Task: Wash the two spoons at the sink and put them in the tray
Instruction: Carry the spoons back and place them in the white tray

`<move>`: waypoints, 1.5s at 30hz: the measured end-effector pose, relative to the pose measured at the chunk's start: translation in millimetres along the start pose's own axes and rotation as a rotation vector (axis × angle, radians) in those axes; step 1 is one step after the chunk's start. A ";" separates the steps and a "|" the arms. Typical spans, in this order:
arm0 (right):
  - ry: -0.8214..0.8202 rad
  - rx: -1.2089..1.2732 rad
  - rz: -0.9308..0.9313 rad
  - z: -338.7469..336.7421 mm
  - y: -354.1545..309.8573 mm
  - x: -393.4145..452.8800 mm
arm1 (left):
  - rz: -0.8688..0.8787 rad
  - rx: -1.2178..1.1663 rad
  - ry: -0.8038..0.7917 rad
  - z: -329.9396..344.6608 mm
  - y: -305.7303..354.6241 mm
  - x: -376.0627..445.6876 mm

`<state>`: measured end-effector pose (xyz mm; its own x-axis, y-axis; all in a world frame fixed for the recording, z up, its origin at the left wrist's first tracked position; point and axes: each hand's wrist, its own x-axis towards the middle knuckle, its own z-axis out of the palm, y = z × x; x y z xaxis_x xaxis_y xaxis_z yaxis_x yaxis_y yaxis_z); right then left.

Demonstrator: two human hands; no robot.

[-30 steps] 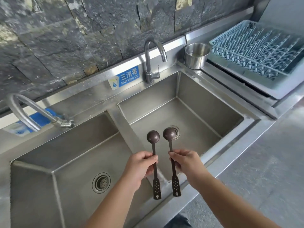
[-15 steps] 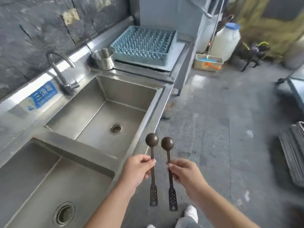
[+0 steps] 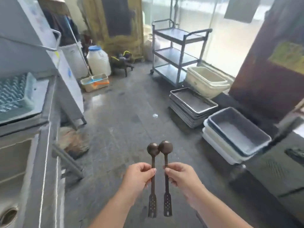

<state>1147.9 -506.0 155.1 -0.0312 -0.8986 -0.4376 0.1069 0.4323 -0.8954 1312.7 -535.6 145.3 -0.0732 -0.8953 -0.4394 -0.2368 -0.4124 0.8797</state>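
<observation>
Two dark brown spoons with round bowls and perforated flat handle ends are held upright over the grey floor. My left hand pinches the shaft of the left spoon. My right hand pinches the shaft of the right spoon. The two bowls touch at the top. The steel sink lies at the far left edge. A grey tray stacked on white ones sits on the floor to the right. A stack of metal trays lies behind it.
A blue dish rack rests on the counter beyond the sink. A steel trolley, cream tubs, a white jug and a mop tray stand farther back on the floor.
The view has swung right, away from the sinks toward the floor and the stacked trays. Both hands still hold the spoons the same way, and the bowls have come together.
</observation>
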 end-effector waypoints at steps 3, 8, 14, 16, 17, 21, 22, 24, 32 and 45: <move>0.125 0.028 0.002 -79.4 3.3 -23.5 | 0.013 -0.024 -0.137 78.3 21.7 -1.6; 0.333 0.114 0.017 -203.0 15.9 -73.1 | 0.020 0.015 -0.386 210.4 47.5 -14.8; 0.610 0.196 0.023 -314.4 33.2 -130.1 | 0.040 0.179 -0.603 346.6 64.1 -31.1; 0.697 0.234 0.019 -340.9 38.8 -145.9 | 0.024 0.215 -0.674 383.0 68.6 -36.6; 0.732 0.255 0.019 -352.5 41.2 -153.1 | 0.015 0.233 -0.710 399.9 71.0 -38.7; 0.843 0.364 0.019 -393.3 46.3 -171.1 | 0.010 0.309 -0.860 461.1 81.8 -39.7; 0.874 0.378 0.022 -403.5 47.2 -171.7 | 0.013 0.326 -0.889 475.5 84.9 -37.2; 0.926 0.400 0.024 -424.6 47.2 -168.4 | 0.031 0.367 -0.932 502.7 92.0 -28.4; 1.066 0.443 0.054 -521.3 18.9 -103.6 | 0.067 0.447 -1.038 607.0 148.9 49.1; 1.175 0.553 0.067 -658.2 -41.3 -17.5 | 0.089 0.541 -1.038 738.8 241.6 154.8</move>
<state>489.9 -458.9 145.3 -0.8265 -0.1520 -0.5420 0.5264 0.1321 -0.8399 528.5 -649.4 155.5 -0.8063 -0.2474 -0.5372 -0.5532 -0.0061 0.8330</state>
